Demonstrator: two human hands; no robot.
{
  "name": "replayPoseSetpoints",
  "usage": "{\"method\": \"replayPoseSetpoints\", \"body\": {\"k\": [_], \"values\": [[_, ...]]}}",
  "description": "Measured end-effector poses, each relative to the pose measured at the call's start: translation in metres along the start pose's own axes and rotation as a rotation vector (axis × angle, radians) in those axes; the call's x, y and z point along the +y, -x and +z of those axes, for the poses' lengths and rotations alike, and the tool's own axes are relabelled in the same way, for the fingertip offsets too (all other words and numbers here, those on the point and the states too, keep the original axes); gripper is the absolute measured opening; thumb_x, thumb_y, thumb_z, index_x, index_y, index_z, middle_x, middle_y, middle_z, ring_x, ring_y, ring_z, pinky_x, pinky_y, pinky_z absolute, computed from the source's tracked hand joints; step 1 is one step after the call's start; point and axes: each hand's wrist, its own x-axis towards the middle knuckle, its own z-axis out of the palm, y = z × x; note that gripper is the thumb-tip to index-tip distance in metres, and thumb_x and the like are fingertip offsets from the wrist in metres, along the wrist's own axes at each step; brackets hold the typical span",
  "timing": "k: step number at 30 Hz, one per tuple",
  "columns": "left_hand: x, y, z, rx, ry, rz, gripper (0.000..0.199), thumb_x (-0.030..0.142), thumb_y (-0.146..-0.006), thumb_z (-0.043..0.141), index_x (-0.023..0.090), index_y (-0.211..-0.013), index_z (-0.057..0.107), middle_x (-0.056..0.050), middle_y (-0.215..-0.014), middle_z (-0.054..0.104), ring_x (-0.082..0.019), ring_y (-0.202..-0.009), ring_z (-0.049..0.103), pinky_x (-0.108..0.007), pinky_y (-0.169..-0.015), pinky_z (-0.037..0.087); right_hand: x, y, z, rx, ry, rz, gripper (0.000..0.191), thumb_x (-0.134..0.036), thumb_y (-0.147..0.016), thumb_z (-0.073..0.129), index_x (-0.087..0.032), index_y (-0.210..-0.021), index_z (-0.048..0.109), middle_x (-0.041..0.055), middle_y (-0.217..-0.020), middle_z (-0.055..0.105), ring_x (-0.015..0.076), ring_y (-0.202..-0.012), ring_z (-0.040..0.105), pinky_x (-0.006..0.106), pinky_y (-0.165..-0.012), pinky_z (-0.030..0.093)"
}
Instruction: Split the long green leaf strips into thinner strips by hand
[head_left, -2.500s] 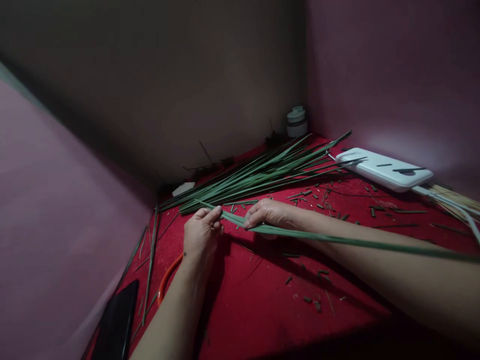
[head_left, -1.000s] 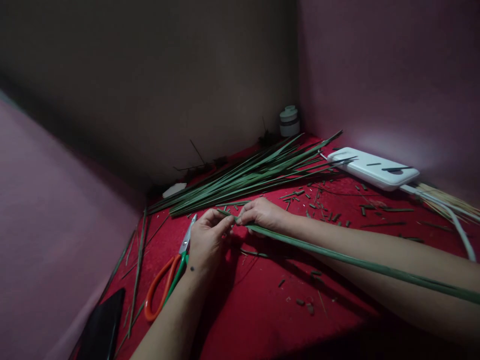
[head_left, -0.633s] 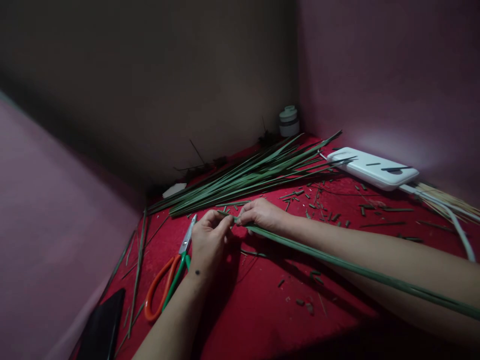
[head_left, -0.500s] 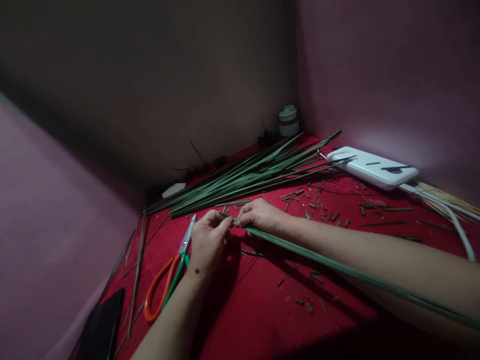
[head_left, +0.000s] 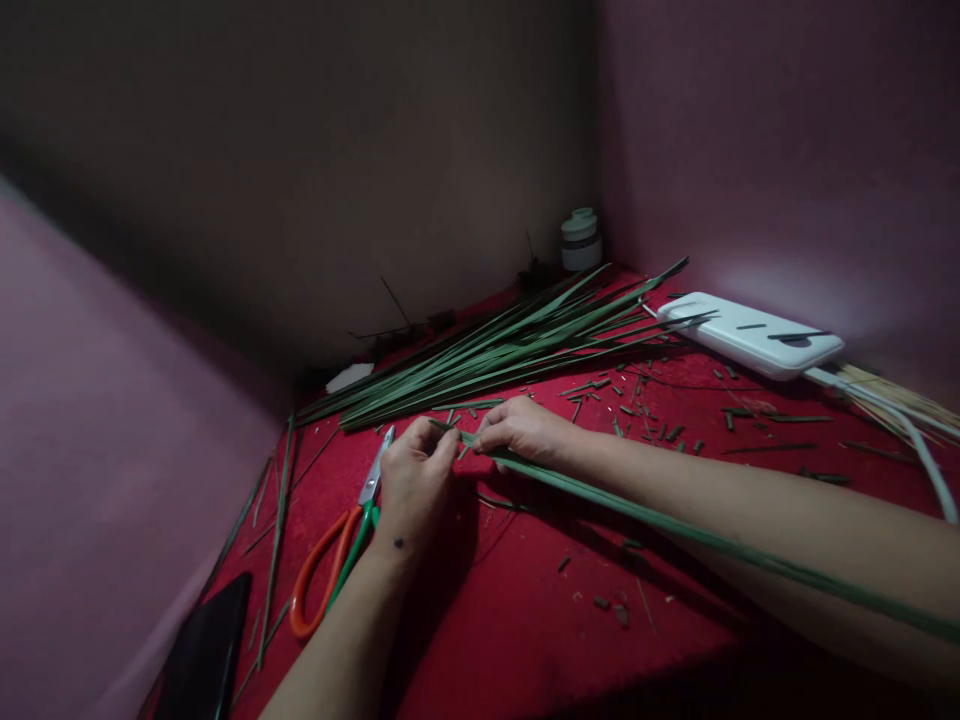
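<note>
Long green leaf strips [head_left: 637, 515] run from between my hands down past my right forearm to the lower right edge. My left hand [head_left: 416, 465] pinches their far end between thumb and fingers. Close beside it, my right hand [head_left: 521, 428] grips the same strips a short way along, fingers pressed together. The exact tips are partly hidden by the fingers. Scissors [head_left: 334, 560] with one orange and one green handle lie just left of my left wrist, blades pointing away. Beyond both hands, a loose pile of similar green strips [head_left: 480, 355] lies across the red surface.
A white power-bank-like device [head_left: 750, 335] with a white cable [head_left: 922, 455] sits at the right. A black phone-like slab [head_left: 206, 650] is at lower left. Cut leaf bits are scattered over the red cloth [head_left: 525, 620]. A white jar [head_left: 581, 240] stands in the back corner, by the walls.
My hands have drawn slightly apart, showing a little more of the strips between them. The view has shifted slightly; the scissors and pile stay in place.
</note>
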Motion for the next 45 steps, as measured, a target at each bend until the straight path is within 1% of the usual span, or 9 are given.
{"method": "replayPoseSetpoints", "body": {"k": [8,11,16,18,21,28,34,40,45], "values": [[0.002,0.000,-0.002,-0.180,0.126,-0.157,0.021,0.029,-0.070,0.061,0.018,-0.055,0.053,0.006,-0.042,0.049,-0.008,-0.036,0.041,-0.020,-0.037,0.033,-0.003,0.001,0.000,0.007,0.006,0.011,0.003,-0.017,-0.060,0.057,-0.015,-0.057,0.056,-0.0072,-0.041,0.045,0.0080,-0.043,0.042,0.022,-0.048,0.030],[0.003,0.001,0.001,-0.124,0.089,-0.112,0.020,0.025,-0.069,0.062,0.018,-0.053,0.052,0.008,-0.041,0.046,-0.007,-0.037,0.039,-0.019,-0.037,0.030,-0.003,0.000,0.001,0.009,-0.002,0.009,0.004,-0.017,-0.060,0.057,-0.015,-0.057,0.056,-0.0077,-0.040,0.044,0.0071,-0.041,0.040,0.022,-0.046,0.029],[0.002,0.004,0.004,-0.026,0.028,-0.007,0.013,0.023,-0.069,0.062,0.017,-0.059,0.058,0.006,-0.051,0.053,-0.007,-0.047,0.044,-0.017,-0.042,0.032,-0.004,0.000,0.001,0.029,0.003,-0.001,0.006,-0.016,-0.061,0.058,-0.015,-0.056,0.054,-0.0076,-0.039,0.044,0.0067,-0.039,0.039,0.022,-0.042,0.026],[0.003,0.005,0.005,-0.068,0.034,-0.026,0.013,0.024,-0.069,0.062,0.017,-0.059,0.058,0.006,-0.049,0.052,-0.007,-0.045,0.044,-0.018,-0.042,0.033,-0.004,0.001,0.001,0.028,0.005,0.012,0.003,-0.015,-0.062,0.057,-0.015,-0.059,0.056,-0.0074,-0.038,0.044,0.0067,-0.037,0.038,0.022,-0.042,0.026],[0.006,0.006,0.004,-0.182,0.111,-0.134,0.015,0.028,-0.068,0.062,0.017,-0.058,0.057,0.006,-0.043,0.050,-0.008,-0.038,0.042,-0.020,-0.038,0.033,-0.003,0.000,0.000,0.010,0.009,0.017,0.003,-0.015,-0.062,0.056,-0.014,-0.060,0.057,-0.0070,-0.038,0.044,0.0067,-0.036,0.039,0.022,-0.042,0.027],[0.004,-0.002,-0.001,-0.051,0.127,-0.139,0.017,0.024,-0.065,0.064,0.017,-0.054,0.054,0.007,-0.041,0.048,-0.006,-0.037,0.039,-0.018,-0.039,0.031,-0.001,-0.001,-0.001,0.006,0.052,0.016,0.004,-0.019,-0.062,0.059,-0.015,-0.061,0.058,-0.0062,-0.041,0.047,0.0086,-0.042,0.043,0.022,-0.045,0.029],[0.005,0.000,-0.001,-0.191,0.194,-0.205,0.018,0.027,-0.066,0.063,0.016,-0.054,0.056,0.005,-0.042,0.052,-0.009,-0.035,0.043,-0.020,-0.036,0.033,-0.002,0.000,0.000,0.017,0.054,0.050,0.004,-0.017,-0.060,0.056,-0.015,-0.060,0.060,-0.0058,-0.041,0.047,0.0095,-0.043,0.044,0.023,-0.046,0.030],[0.001,-0.003,-0.003,-0.132,0.190,-0.203,0.018,0.028,-0.065,0.066,0.015,-0.055,0.056,0.005,-0.041,0.050,-0.007,-0.035,0.042,-0.019,-0.036,0.031,-0.004,0.001,-0.001,0.009,0.064,0.001,0.005,-0.018,-0.061,0.059,-0.015,-0.058,0.057,-0.0070,-0.040,0.044,0.0077,-0.041,0.041,0.022,-0.044,0.026],[0.010,0.003,0.001,-0.225,0.219,-0.223,0.020,0.028,-0.065,0.064,0.015,-0.052,0.055,0.004,-0.040,0.050,-0.008,-0.035,0.042,-0.019,-0.036,0.031,-0.005,0.001,0.000,0.023,0.031,0.035,0.003,-0.015,-0.060,0.056,-0.014,-0.057,0.057,-0.0067,-0.040,0.045,0.0074,-0.041,0.041,0.022,-0.045,0.028]]}}
